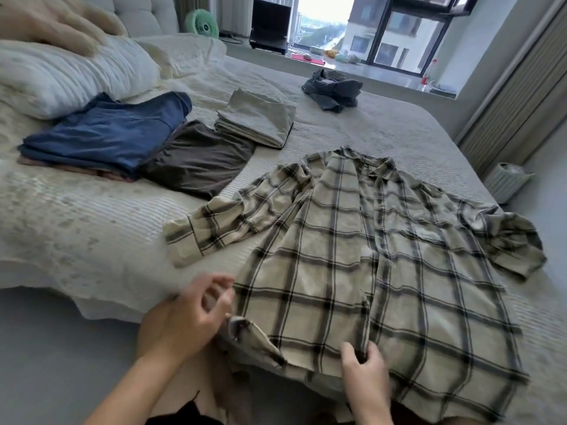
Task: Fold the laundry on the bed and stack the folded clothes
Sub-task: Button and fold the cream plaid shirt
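Plaid shirt (352, 256) lay spread flat on the bed (92, 240), hem at the near edge. Left hand (184, 317) hovered at the hem's left corner, fingers loosely curled and parted, grasping nothing clearly. Right hand (365, 372) pinched the front placket near the hem between thumb and fingers. Folded clothes (107, 136) sat stacked well apart, near the pillow (76, 75).

Soft daylight from far window (399, 29), sky blown out. Room evenly lit, shadows faint. Wide-angle bending at edges. Motion blur on near left hand (184, 317); overall softness.
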